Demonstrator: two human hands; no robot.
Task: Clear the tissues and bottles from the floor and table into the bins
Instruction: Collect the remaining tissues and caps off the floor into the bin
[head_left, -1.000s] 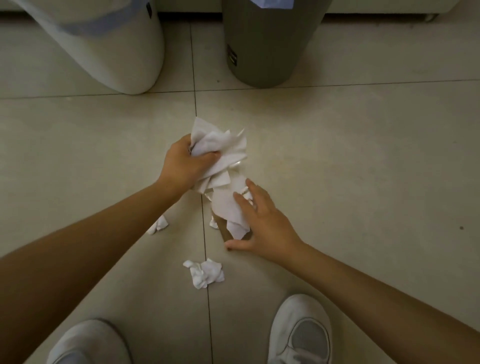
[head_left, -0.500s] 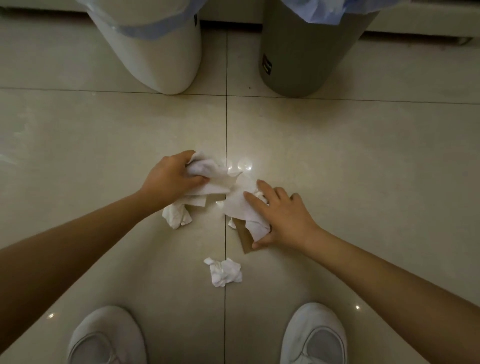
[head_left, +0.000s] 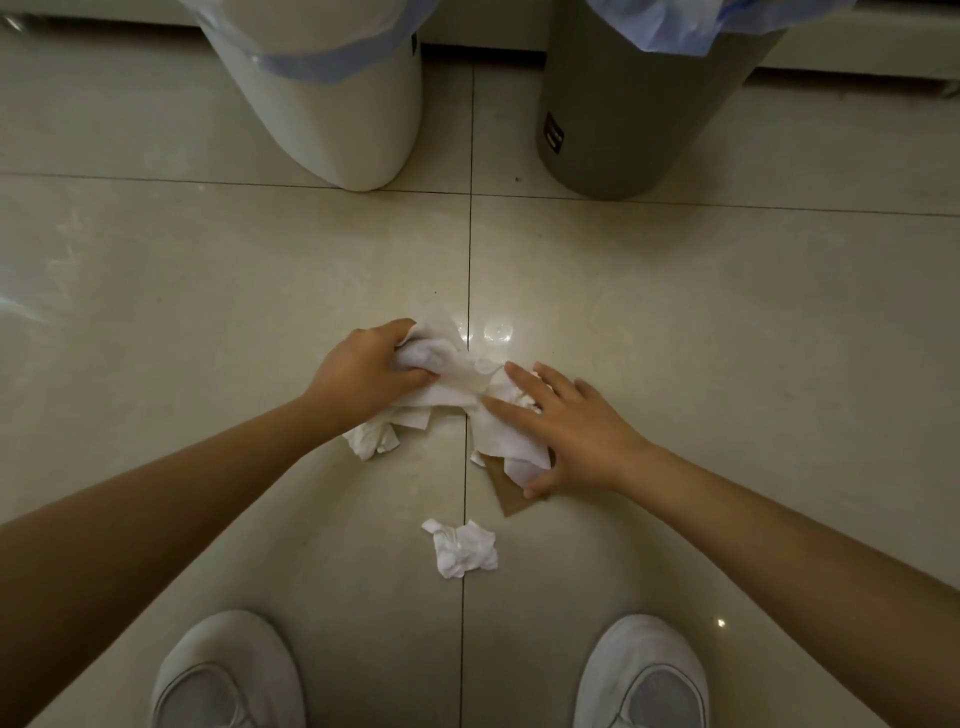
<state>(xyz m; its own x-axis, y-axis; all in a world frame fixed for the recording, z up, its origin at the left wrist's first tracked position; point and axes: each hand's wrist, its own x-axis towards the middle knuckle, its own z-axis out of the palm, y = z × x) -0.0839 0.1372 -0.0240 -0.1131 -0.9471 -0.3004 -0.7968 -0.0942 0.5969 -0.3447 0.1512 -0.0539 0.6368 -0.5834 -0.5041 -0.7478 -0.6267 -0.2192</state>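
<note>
My left hand (head_left: 363, 371) grips a bunch of white tissues (head_left: 441, 364) low over the tiled floor. My right hand (head_left: 566, 426) lies with spread, straight fingers on a second tissue heap (head_left: 501, 441), the thumb against its near edge. A brown cardboard piece (head_left: 511, 496) pokes out from under that heap. One crumpled tissue (head_left: 371, 439) lies under my left wrist. Another crumpled tissue (head_left: 462, 548) sits on the floor closer to my feet. No bottle is in view.
A white bin (head_left: 337, 119) and a grey bin (head_left: 623, 119), both lined with blue bags, stand side by side at the far edge. My two white shoes (head_left: 228, 670) (head_left: 644, 670) are at the bottom, either side of a tile joint.
My left hand has come down to the floor with its bunch of tissues. My right hand has spread its fingers over the other heap. The view has tilted so the bins sit lower.
</note>
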